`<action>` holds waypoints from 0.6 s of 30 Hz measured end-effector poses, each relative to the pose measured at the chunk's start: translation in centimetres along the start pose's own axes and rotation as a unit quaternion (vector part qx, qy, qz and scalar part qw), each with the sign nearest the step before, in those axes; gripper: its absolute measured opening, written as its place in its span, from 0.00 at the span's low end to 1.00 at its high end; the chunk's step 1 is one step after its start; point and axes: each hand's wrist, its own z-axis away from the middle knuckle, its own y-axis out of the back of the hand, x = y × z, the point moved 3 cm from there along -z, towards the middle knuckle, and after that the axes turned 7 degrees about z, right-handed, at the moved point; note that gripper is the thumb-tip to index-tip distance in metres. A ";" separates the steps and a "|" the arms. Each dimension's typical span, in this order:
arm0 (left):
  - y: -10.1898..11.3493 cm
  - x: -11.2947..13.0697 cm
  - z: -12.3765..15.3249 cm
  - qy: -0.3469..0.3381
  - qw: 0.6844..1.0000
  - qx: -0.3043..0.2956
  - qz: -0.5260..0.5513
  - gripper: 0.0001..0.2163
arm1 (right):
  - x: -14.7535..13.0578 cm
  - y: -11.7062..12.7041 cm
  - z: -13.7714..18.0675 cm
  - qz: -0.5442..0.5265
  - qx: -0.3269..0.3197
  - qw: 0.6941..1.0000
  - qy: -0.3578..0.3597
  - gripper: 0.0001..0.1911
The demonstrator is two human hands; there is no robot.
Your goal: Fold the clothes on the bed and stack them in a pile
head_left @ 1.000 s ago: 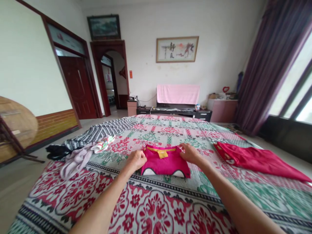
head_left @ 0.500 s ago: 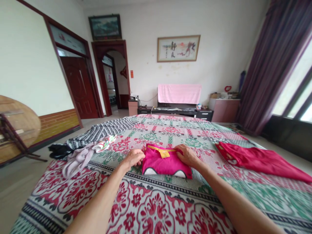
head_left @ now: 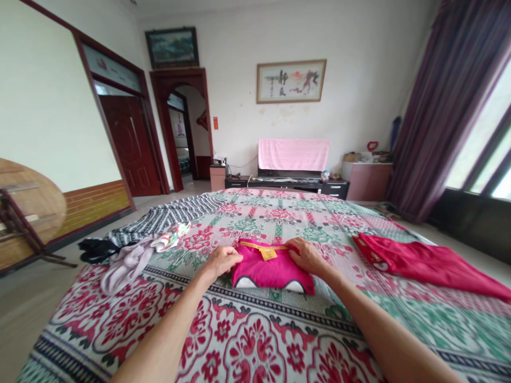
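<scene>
A folded magenta shirt (head_left: pixel 265 270) lies on the patterned bedspread (head_left: pixel 255 340) in front of me. It has a yellow neck tape, a yellow label and white dark-edged patches along the near side. My left hand (head_left: pixel 224 261) pinches the shirt's left edge near the upper corner, fingers closed. At the upper right corner, my right hand (head_left: pixel 305 254) grips the fabric, its fingers curled over the edge and partly hidden. The shirt lies flat between the two hands.
Folded red trousers (head_left: pixel 427 263) lie on the bed's right. Left are a pale mauve garment (head_left: pixel 125 266), a small striped cloth (head_left: pixel 171 238), a black item (head_left: pixel 98 249) and black-and-white fabric (head_left: pixel 159 215). Beyond the bed stands a low black cabinet (head_left: pixel 335 189).
My left hand has shifted slightly to the right, onto the shirt's left edge. My right hand stays at the upper right corner; the shirt has barely moved.
</scene>
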 end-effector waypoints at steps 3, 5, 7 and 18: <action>0.2 0.2 0.3 0.023 1.000 -0.016 0.012 0.09 | 0.0 0.1 0.0 0.000 0.001 1.000 -0.001 0.15; 0.3 0.4 0.4 0.019 0.999 0.005 -0.034 0.08 | 0.1 0.1 0.0 0.004 0.003 1.000 -0.006 0.15; 0.2 0.7 0.3 0.007 0.995 0.026 -0.101 0.08 | 0.2 0.1 0.0 0.010 0.005 1.000 -0.013 0.15; 0.0 4.3 1.5 -0.121 0.945 0.167 -0.253 0.11 | -0.3 1.0 -0.4 0.003 0.060 0.998 -0.011 0.15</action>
